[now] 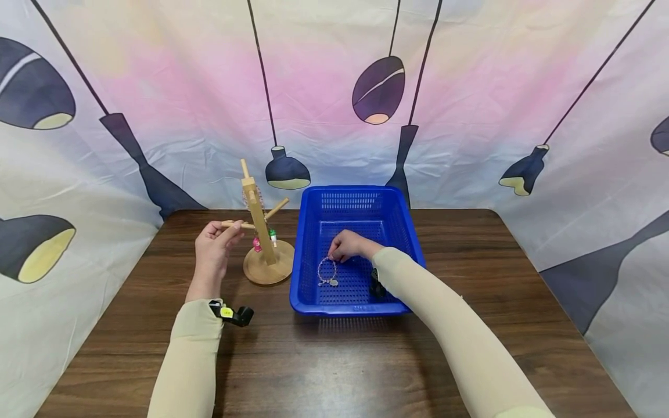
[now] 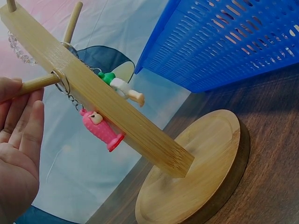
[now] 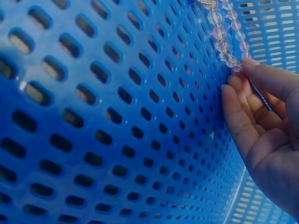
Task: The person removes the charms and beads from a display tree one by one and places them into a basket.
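A beaded bracelet [image 1: 327, 271] with pink and clear beads and a small charm is in the blue basket [image 1: 357, 310]. My right hand [image 1: 349, 246] pinches its upper edge between thumb and fingertips, as the beads [image 3: 220, 38] in the right wrist view show. At the left stands a wooden peg stand [image 1: 262, 226] on a round base. My left hand [image 1: 213, 247] holds the end of one of its pegs [image 2: 37, 84]. From that peg hangs a pink figure keychain [image 2: 100, 128]; a green-and-white figure keychain [image 2: 122, 87] hangs behind the post. Another beaded bracelet [image 2: 19, 50] hangs higher up.
The basket stands just right of the stand's round base [image 1: 269, 271], on a dark wooden table [image 1: 334, 371]. A curtain [image 1: 324, 75] printed with lamps hangs behind the table. Black wrist cameras [image 1: 232, 314] are strapped at the sleeves.
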{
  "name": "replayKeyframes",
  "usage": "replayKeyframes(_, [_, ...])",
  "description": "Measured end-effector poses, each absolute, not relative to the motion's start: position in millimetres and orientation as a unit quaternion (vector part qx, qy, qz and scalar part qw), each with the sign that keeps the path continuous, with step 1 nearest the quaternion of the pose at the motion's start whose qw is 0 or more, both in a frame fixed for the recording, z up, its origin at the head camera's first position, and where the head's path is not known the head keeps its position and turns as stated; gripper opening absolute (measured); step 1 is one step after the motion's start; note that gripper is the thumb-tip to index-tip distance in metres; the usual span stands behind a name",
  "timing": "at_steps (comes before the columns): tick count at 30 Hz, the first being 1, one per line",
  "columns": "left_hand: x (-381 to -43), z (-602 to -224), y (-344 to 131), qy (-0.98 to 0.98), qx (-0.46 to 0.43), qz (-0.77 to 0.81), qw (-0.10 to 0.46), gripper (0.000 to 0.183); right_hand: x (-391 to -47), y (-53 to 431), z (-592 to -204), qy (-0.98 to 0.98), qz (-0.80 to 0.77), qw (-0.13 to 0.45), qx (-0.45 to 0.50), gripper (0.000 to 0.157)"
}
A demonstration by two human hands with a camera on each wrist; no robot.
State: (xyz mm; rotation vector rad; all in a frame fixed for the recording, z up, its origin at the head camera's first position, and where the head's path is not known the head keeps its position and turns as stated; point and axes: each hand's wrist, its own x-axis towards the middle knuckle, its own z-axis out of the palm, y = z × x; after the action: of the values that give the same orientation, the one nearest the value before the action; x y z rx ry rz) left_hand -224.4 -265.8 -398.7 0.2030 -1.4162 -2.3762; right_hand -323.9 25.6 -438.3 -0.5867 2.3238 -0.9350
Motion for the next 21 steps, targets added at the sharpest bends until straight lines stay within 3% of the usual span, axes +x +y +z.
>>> replayKeyframes(21, [-223.1, -397.7, -264.5, -0.493, 0.088, -0.845, 0.187, 0.022, -318.1, 22.7, -440.4, 0.886, -0.312, 0.251, -0.235, 0.014])
